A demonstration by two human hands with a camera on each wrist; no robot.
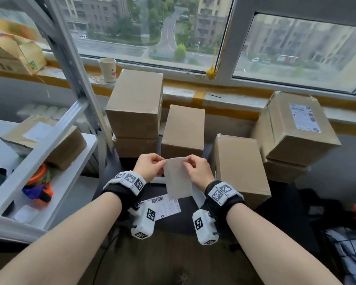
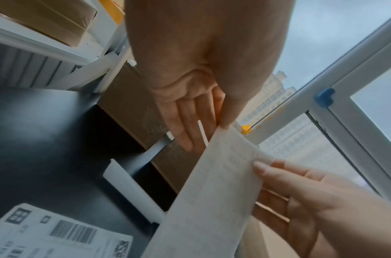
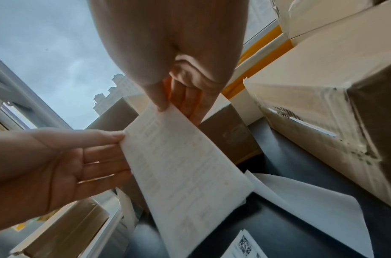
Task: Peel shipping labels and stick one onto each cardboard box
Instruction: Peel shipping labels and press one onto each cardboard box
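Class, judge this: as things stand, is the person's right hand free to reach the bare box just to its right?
Probably not yet: the right hand pinches the held label with the left hand. The box sits close, nothing between.

Brown cardboard boxes [image 1: 183, 128], white barcoded label [image 1: 164, 206], perhaps grey-white sheet [image 1: 178, 179].

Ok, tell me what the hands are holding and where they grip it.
Both hands hold one label sheet by its top edge: left hand pinches the top left corner, right hand the top right.
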